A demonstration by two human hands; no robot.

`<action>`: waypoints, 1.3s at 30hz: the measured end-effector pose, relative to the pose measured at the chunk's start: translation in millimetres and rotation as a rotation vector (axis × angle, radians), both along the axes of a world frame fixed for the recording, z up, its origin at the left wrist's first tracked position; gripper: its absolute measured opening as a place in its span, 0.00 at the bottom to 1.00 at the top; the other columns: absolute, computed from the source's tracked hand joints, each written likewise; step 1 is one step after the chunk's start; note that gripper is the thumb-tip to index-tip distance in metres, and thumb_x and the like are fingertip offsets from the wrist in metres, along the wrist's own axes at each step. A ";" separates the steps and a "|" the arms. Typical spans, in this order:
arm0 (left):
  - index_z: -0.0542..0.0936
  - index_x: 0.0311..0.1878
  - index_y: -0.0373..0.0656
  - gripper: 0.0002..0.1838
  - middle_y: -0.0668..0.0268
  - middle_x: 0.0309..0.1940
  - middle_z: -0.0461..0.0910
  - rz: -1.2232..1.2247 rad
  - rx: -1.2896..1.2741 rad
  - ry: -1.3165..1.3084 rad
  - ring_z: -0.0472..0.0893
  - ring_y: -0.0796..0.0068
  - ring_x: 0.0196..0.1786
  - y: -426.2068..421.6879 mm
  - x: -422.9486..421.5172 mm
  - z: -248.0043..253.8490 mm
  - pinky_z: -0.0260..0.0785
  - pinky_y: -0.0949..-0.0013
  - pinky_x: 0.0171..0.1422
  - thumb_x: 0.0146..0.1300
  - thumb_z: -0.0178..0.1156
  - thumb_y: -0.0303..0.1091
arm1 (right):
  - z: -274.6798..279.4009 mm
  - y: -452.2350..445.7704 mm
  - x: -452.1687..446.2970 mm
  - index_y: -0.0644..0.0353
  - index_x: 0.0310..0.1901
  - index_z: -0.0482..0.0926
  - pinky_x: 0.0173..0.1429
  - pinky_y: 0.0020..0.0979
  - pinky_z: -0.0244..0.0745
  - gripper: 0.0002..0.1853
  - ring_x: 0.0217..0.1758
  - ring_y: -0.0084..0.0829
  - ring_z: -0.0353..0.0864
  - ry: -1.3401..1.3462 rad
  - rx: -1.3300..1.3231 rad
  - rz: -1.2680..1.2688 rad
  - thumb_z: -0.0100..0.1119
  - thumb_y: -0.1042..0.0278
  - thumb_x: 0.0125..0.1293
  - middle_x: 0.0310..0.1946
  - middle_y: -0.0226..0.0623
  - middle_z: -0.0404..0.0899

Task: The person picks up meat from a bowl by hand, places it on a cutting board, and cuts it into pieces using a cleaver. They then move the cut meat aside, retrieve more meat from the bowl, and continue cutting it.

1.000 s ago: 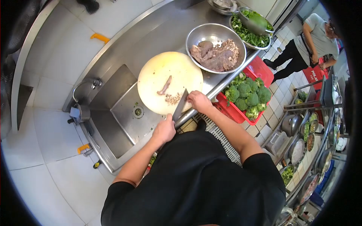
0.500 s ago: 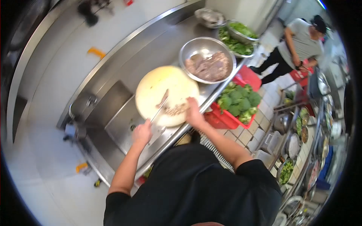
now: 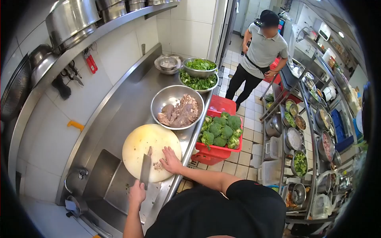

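My left hand (image 3: 137, 193) is wrapped round the handle of a cleaver (image 3: 145, 169). The blade rests over the round, pale cutting board (image 3: 135, 144), with a strip of meat (image 3: 150, 150) by its far end. On the board's right side my right hand (image 3: 172, 160) lies with fingers spread, beside a small pile of chopped meat (image 3: 158, 166). Beyond the board stands a steel bowl (image 3: 162, 97) holding large chunks of cooked-looking meat (image 3: 180, 113) and chopped bits.
A steel sink (image 3: 103, 170) adjoins the board on the left. Bowls of leafy greens (image 3: 199, 81) stand farther back. Right of the counter is a red crate (image 3: 225, 150) of broccoli (image 3: 222, 131). A person (image 3: 260, 51) stands by shelves (image 3: 282, 135) of bowls.
The view has tilted up and steadied, showing more wall and aisle. The cleaver now points away from me along the board. My right hand rests flat beside the chopped meat.
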State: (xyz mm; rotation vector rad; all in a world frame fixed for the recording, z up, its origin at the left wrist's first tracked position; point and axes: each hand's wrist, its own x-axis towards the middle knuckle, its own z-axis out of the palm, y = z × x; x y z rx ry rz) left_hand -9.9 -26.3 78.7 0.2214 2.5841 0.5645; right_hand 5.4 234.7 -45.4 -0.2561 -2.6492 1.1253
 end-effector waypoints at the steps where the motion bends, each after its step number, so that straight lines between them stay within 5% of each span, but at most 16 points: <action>1: 0.77 0.54 0.43 0.13 0.44 0.38 0.86 0.044 0.062 -0.097 0.87 0.40 0.39 -5.6 -0.9 -4.6 0.79 0.45 0.47 0.76 0.56 0.41 | -1.4 -3.8 -0.8 0.74 0.75 0.63 0.88 0.53 0.46 0.36 0.85 0.63 0.51 -0.013 -0.011 0.015 0.56 0.53 0.76 0.78 0.67 0.59; 2: 0.75 0.55 0.43 0.12 0.49 0.29 0.83 0.059 0.189 -0.151 0.83 0.51 0.24 -19.1 -6.0 -39.4 0.78 0.51 0.32 0.78 0.55 0.39 | -6.0 -6.7 -1.8 0.75 0.74 0.63 0.88 0.54 0.47 0.36 0.85 0.63 0.51 -0.007 -0.004 0.032 0.55 0.53 0.77 0.78 0.66 0.60; 6: 0.72 0.60 0.50 0.10 0.68 0.20 0.69 0.334 0.615 -0.617 0.67 0.74 0.14 -27.6 -3.3 -75.7 0.68 0.63 0.16 0.83 0.51 0.39 | -6.5 -20.5 -4.2 0.75 0.74 0.64 0.87 0.53 0.48 0.35 0.84 0.62 0.54 -0.019 -0.070 -0.009 0.55 0.53 0.77 0.77 0.65 0.62; 11: 0.69 0.56 0.53 0.09 0.67 0.19 0.69 0.516 0.757 -0.689 0.69 0.72 0.13 16.9 26.3 -105.8 0.69 0.61 0.17 0.83 0.53 0.42 | -8.0 -38.0 -9.9 0.75 0.74 0.64 0.86 0.49 0.52 0.35 0.83 0.61 0.57 0.108 -0.272 -0.038 0.54 0.54 0.78 0.76 0.64 0.63; 21: 0.67 0.59 0.55 0.08 0.67 0.19 0.68 0.458 0.850 -0.720 0.68 0.71 0.13 83.2 30.7 -107.4 0.68 0.61 0.16 0.82 0.51 0.38 | -22.0 -38.6 -23.8 0.72 0.75 0.65 0.86 0.47 0.54 0.35 0.82 0.59 0.60 0.178 -0.411 -0.209 0.56 0.52 0.79 0.75 0.64 0.65; 31: 0.67 0.50 0.45 0.13 0.66 0.19 0.70 0.274 0.974 -0.556 0.71 0.72 0.13 175.2 -21.9 -49.1 0.70 0.63 0.15 0.66 0.56 0.24 | 35.7 49.9 -78.1 0.67 0.60 0.77 0.81 0.48 0.61 0.24 0.76 0.58 0.67 0.355 -0.188 -0.217 0.69 0.60 0.69 0.69 0.59 0.72; 39: 0.68 0.49 0.44 0.12 0.67 0.20 0.70 0.088 0.922 -0.313 0.71 0.74 0.13 279.3 -86.4 17.8 0.70 0.64 0.15 0.66 0.58 0.24 | 76.5 176.7 -179.2 0.61 0.44 0.79 0.58 0.49 0.73 0.07 0.53 0.53 0.77 0.566 -0.078 -0.496 0.61 0.68 0.70 0.45 0.50 0.79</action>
